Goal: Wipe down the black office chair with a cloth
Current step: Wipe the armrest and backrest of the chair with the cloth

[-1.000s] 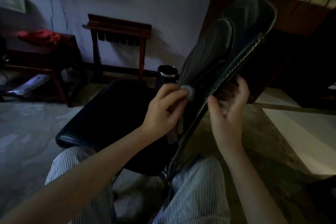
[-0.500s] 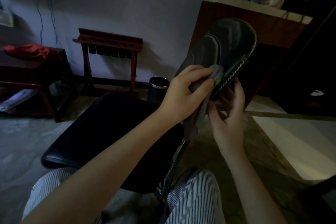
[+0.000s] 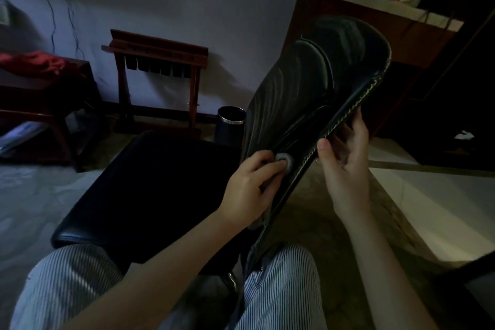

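Observation:
The black office chair fills the middle of the view, its seat [image 3: 150, 190] low at the left and its padded backrest [image 3: 316, 80] slanting up to the right. My left hand [image 3: 249, 190] presses a grey cloth [image 3: 284, 163] against the lower part of the backrest's front. A strip of the cloth hangs below that hand. My right hand [image 3: 345, 166] holds the backrest's stitched edge from behind, thumb on the front side.
A dark metal bin [image 3: 231, 124] stands on the floor behind the seat. A wooden rack [image 3: 158, 75] is against the wall, and a low table with red fabric [image 3: 34, 61] is at the left. A wooden counter [image 3: 375, 29] rises behind the backrest. My striped trouser legs [image 3: 278, 292] are at the bottom.
My left hand slid the cloth up the backrest and then back down to its lower part. My right hand stayed on the backrest's edge.

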`<state>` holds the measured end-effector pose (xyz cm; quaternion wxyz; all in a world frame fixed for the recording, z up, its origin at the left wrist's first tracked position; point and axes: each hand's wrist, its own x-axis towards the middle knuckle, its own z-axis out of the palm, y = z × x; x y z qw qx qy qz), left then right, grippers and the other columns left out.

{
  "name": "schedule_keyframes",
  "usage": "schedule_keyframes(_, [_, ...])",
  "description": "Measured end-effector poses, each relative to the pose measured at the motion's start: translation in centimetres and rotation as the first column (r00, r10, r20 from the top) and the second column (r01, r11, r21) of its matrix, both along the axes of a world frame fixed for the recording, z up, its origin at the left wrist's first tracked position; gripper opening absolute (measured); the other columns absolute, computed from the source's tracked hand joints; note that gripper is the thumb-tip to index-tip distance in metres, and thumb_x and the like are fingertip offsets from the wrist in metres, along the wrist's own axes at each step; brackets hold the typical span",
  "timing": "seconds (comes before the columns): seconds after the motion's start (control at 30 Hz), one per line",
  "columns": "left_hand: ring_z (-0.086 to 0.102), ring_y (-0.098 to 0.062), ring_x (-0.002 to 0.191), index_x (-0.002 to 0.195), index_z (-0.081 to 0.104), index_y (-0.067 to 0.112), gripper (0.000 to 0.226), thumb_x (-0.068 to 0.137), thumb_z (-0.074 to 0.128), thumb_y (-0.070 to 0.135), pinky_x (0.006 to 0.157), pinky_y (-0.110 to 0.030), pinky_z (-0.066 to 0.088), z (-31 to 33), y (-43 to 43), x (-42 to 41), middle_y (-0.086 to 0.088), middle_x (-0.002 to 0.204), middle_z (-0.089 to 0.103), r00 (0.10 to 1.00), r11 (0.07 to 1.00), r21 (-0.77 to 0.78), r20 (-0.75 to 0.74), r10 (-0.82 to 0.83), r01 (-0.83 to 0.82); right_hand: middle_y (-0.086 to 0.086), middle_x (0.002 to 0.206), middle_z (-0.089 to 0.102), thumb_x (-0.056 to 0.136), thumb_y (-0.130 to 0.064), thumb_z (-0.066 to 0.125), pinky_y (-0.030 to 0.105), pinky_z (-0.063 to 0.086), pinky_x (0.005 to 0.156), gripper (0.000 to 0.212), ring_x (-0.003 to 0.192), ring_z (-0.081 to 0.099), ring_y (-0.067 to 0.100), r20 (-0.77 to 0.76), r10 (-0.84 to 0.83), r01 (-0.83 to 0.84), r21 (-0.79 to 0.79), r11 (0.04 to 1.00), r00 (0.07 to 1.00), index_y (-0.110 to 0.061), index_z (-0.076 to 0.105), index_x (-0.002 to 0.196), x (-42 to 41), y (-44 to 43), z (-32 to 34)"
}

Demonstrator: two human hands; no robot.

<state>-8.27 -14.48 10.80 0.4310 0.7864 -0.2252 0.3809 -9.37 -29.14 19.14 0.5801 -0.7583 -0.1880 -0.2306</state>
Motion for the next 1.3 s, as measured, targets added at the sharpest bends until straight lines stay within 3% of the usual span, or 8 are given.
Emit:
schedule_keyframes(0.13, [0.061,-0.014,0.087,0.106,0.066,0.014,0.023,0.090,0.055,0.025,0.071,-0.031,0.054,-1.4,0.5,0.3,-0.002,0.106,0.057,0.999,0.994,0.106,-0.048,-0.017,0.022,-0.023,0.126,0.047,0.090,-0.016,0.056,0.007,0.043,0.087,0.068,0.110,0.050,-0.015,-0.064,0.036,-0.037,-0.005,0.999,0.997,-0.035,0.017,0.143,0.7,-1.3,0.5])
schedule_keyframes(0.3, [0.053,0.003,0.094,0.106,0.065,0.009,0.026,0.085,0.058,0.023,0.082,-0.012,0.044,3.2,0.0,1.2,0.002,0.103,0.051,0.993,0.970,-0.230,-0.065,-0.098,0.080,-0.033,0.124,0.040,0.085,0.000,0.061,0.002,0.043,0.078,0.087,0.104,0.052,-0.017,-0.190,0.146,-0.160,-0.059,0.985,0.971,-0.040,0.011,0.144,1.2,-3.0,1.3])
schedule_keyframes(0.4, [0.051,0.004,0.097,0.109,0.063,0.006,0.026,0.085,0.059,0.016,0.085,-0.011,0.042,7.8,-1.6,1.9,-0.003,0.105,0.051,0.987,0.958,-0.238,0.059,-0.150,0.160,-0.029,0.125,0.042,0.086,0.004,0.058,0.006,0.046,0.077,0.084,0.105,0.054,-0.014,-0.199,0.183,-0.194,-0.039,0.980,0.963,-0.040,0.013,0.142,1.1,-3.3,1.7])
schedule_keyframes(0.57, [0.052,-0.009,0.098,0.107,0.065,-0.001,0.024,0.084,0.062,0.004,0.087,-0.020,0.046,13.3,-3.1,3.5,-0.009,0.106,0.052,0.916,0.965,0.059,0.304,-0.262,0.256,-0.022,0.123,0.047,0.086,0.005,0.056,0.010,0.048,0.078,0.074,0.102,0.056,-0.012,-0.184,0.186,-0.189,0.003,0.982,0.965,-0.040,0.022,0.135,1.2,-3.2,1.8])
schedule_keyframes(0.73, [0.056,-0.022,0.098,0.108,0.068,0.006,0.022,0.088,0.058,0.011,0.079,-0.034,0.052,13.8,-2.2,4.8,-0.016,0.112,0.054,0.888,0.890,0.431,0.337,-0.313,0.150,-0.018,0.114,0.053,0.089,0.004,0.053,0.003,0.043,0.076,0.062,0.099,0.054,-0.017,-0.172,0.169,-0.171,0.003,0.985,0.971,-0.039,0.032,0.129,1.0,-3.0,1.8])
schedule_keyframes(1.03, [0.055,-0.020,0.085,0.113,0.057,0.016,0.022,0.092,0.053,0.018,0.073,-0.032,0.050,5.9,-0.1,3.8,-0.004,0.114,0.044,0.901,0.811,0.584,0.340,-0.271,0.024,-0.019,0.134,0.044,0.087,0.010,0.052,0.017,0.047,0.090,0.082,0.118,0.051,-0.002,-0.176,0.198,-0.202,-0.008,0.979,0.964,-0.045,0.018,0.138,1.2,-3.4,1.1])
schedule_keyframes(1.17, [0.053,-0.018,0.086,0.112,0.051,0.019,0.021,0.091,0.053,0.019,0.067,-0.031,0.049,7.2,0.0,4.1,-0.003,0.112,0.044,0.874,0.788,0.613,0.414,-0.254,-0.062,-0.018,0.137,0.043,0.088,0.012,0.047,0.021,0.046,0.096,0.082,0.120,0.049,-0.002,-0.186,0.210,-0.210,0.017,0.978,0.960,-0.044,0.019,0.141,1.4,-3.4,0.9])
schedule_keyframes(1.3, [0.060,-0.022,0.083,0.109,0.060,0.016,0.022,0.088,0.058,0.016,0.068,-0.032,0.051,10.6,-1.2,4.0,-0.008,0.111,0.052,0.866,0.859,0.497,0.477,-0.153,-0.122,-0.025,0.131,0.046,0.086,0.018,0.044,0.026,0.044,0.100,0.085,0.121,0.049,-0.002,-0.199,0.191,-0.186,0.041,0.982,0.961,-0.045,0.022,0.138,1.9,-3.3,0.5])
